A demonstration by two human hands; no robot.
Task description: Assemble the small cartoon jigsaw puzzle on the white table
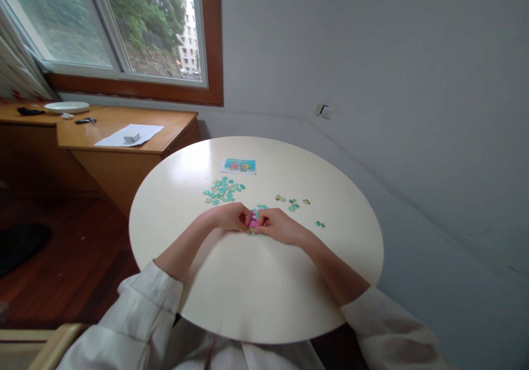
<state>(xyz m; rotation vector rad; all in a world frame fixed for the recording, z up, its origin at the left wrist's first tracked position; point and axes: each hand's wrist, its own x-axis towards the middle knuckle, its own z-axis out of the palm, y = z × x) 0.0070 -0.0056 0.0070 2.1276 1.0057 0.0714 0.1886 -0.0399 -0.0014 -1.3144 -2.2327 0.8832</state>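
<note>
On the round cream table [256,287] my left hand [231,217] and my right hand [280,226] meet at the middle, fingers curled and pinched on a small cluster of joined pink and teal puzzle pieces [253,221]. A loose heap of teal puzzle pieces [223,190] lies just beyond my left hand. Several single pieces [292,202] are scattered beyond my right hand, with one more [320,224] to its right. A small reference picture card [238,166] lies flat further back.
A wooden desk [124,144] stands at the left under the window, bearing a white plate [66,107], a sheet of paper [129,135] and small dark items. A grey wall with a socket [323,110] runs along the right.
</note>
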